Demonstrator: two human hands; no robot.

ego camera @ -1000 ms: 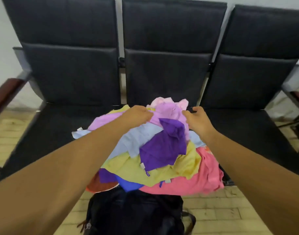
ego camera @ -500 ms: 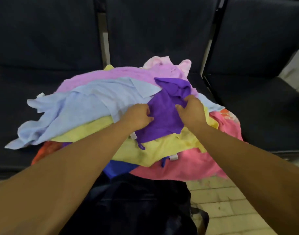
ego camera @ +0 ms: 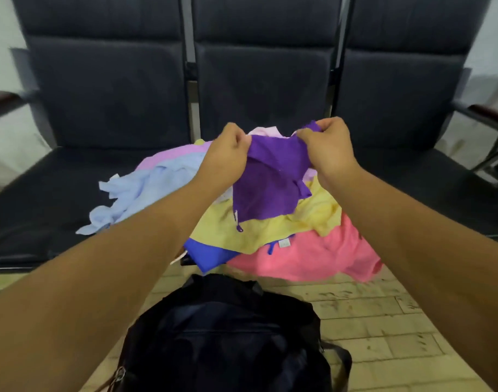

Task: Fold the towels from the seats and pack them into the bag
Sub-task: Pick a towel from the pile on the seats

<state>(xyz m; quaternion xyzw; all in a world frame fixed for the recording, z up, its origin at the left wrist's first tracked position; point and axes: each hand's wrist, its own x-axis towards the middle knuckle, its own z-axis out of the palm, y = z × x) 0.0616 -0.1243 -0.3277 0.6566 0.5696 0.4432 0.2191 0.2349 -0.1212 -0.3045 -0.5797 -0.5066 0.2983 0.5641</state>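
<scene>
Hands, left hand and right hand, are pinching the purple towel above the towel pile

Both hands rose off heap. Left hand and right hand, half second before low on purple towel, ended lifted in front of middle seat back, slightly wider apart. Each gripped towel's top edge. Purple towel, earlier lying crumpled on pile, came up and hung between hands, lower corner with loop in front of yellow towel. Light blue towel, one second before mostly under left forearm, ended spread leftward over left seat. View pulled back from close look; bag showed more fully.
</scene>
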